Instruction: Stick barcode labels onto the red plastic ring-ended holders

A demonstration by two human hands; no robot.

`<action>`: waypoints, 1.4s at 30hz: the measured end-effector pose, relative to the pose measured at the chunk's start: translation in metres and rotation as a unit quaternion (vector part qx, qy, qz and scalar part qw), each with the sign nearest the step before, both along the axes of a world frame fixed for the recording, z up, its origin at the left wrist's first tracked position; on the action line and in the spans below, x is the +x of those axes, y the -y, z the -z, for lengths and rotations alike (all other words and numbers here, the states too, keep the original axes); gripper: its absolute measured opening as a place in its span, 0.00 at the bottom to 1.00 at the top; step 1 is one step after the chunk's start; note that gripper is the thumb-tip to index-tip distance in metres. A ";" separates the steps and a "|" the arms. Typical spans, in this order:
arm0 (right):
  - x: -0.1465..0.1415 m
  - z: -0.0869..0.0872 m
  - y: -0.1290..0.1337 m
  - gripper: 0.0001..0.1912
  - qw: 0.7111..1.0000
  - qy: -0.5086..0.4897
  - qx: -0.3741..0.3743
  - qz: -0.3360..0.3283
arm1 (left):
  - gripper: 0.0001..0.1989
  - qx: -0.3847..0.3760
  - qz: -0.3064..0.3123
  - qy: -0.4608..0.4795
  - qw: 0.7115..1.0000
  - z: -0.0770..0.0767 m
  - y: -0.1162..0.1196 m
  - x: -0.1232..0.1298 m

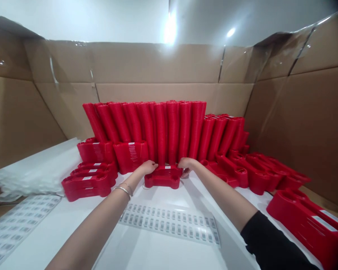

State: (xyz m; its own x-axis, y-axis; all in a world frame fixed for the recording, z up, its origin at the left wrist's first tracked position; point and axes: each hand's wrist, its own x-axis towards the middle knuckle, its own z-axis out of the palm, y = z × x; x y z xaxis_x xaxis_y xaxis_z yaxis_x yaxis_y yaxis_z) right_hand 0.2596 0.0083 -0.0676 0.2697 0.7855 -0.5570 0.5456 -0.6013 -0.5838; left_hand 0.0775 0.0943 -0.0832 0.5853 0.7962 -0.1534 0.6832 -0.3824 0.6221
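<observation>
A low red plastic piece (162, 182) with rounded ends lies on the white work surface in front of me. Behind it, partly covered, is a similar red piece carrying a small white label (168, 167). My left hand (149, 167), a silver bangle on its wrist, is closed at the left end of these pieces. At their right end my right hand (186, 164) has its fingers curled against the edge. Some fingertips of both hands are hidden. Nearer to me lies a sheet of printed barcode stickers (171, 222).
Tall stacks of nested red pieces (173, 131) stand behind my hands. Labelled red stacks (87, 185) sit at left, more red pieces (307, 221) at right. White foam sheets (36, 168) and another sticker sheet (19, 225) lie left. Cardboard walls (157, 63) enclose the surface.
</observation>
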 end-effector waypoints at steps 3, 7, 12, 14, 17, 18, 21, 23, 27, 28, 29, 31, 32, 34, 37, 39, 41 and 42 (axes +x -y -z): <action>0.001 0.000 -0.006 0.11 0.997 0.040 -0.062 -0.023 | 0.14 0.065 0.039 -0.027 0.997 0.000 0.000 -0.002; 0.001 -0.008 -0.006 0.11 0.991 0.069 -0.094 -0.066 | 0.15 0.137 0.105 -0.031 0.985 -0.009 0.006 -0.007; 0.008 -0.033 0.000 0.10 0.982 0.117 -0.067 -0.135 | 0.18 0.174 0.189 -0.034 0.966 -0.016 0.013 -0.009; 0.006 -0.044 0.002 0.10 0.974 0.156 -0.034 -0.164 | 0.19 0.175 0.204 -0.042 0.962 -0.016 0.011 -0.008; -0.007 -0.047 0.003 0.10 0.951 0.214 0.032 -0.219 | 0.17 0.168 0.218 -0.060 0.959 -0.012 0.007 -0.006; -0.014 -0.044 0.003 0.10 0.943 0.229 0.050 -0.238 | 0.16 0.167 0.223 -0.064 0.958 -0.011 0.005 -0.005; -0.030 -0.028 -0.001 0.10 0.920 0.271 0.078 -0.273 | 0.13 0.170 0.235 -0.070 0.955 -0.006 0.002 -0.004; -0.034 -0.016 -0.004 0.10 0.909 0.293 0.092 -0.282 | 0.13 0.176 0.238 -0.070 0.953 -0.004 0.001 -0.004; -0.029 -0.001 -0.008 0.07 0.896 0.305 0.121 -0.300 | 0.13 0.187 0.234 -0.068 0.952 0.000 0.000 -0.004; -0.027 0.002 -0.008 0.07 0.894 0.303 0.129 -0.303 | 0.13 0.189 0.232 -0.067 0.952 0.001 0.000 -0.004; -0.024 0.003 -0.008 0.06 0.893 0.299 0.137 -0.306 | 0.13 0.191 0.230 -0.065 0.952 0.001 0.000 -0.004; -0.019 0.006 -0.006 0.06 0.894 0.287 0.150 -0.311 | 0.13 0.194 0.226 -0.061 0.953 0.002 0.002 -0.005; -0.018 0.007 -0.005 0.07 0.895 0.280 0.155 -0.312 | 0.12 0.194 0.224 -0.058 0.953 0.001 0.003 -0.005; -0.016 0.008 -0.003 0.09 0.897 0.267 0.161 -0.312 | 0.12 0.194 0.221 -0.052 0.954 0.000 0.006 -0.006; -0.017 0.009 0.000 0.11 0.900 0.258 0.177 -0.304 | 0.11 0.193 0.211 -0.045 0.957 -0.001 0.008 -0.007; -0.018 0.010 0.001 0.11 0.899 0.252 0.194 -0.301 | 0.11 0.193 0.206 -0.040 0.959 -0.001 0.009 -0.007; -0.018 0.010 0.001 0.11 0.898 0.243 0.204 -0.304 | 0.11 0.194 0.204 -0.034 0.959 0.001 0.008 -0.006; -0.017 0.009 0.001 0.11 0.899 0.238 0.206 -0.306 | 0.11 0.194 0.205 -0.031 0.959 0.002 0.007 -0.006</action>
State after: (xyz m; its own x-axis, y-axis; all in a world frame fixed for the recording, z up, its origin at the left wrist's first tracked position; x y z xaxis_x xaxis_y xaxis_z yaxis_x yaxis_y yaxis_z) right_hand 0.2427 0.0071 -0.0767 -0.1522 0.9808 -0.1219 0.9472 0.1095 -0.3014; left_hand 0.0714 0.0870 -0.0852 0.8606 0.5052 0.0640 0.4567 -0.8214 0.3416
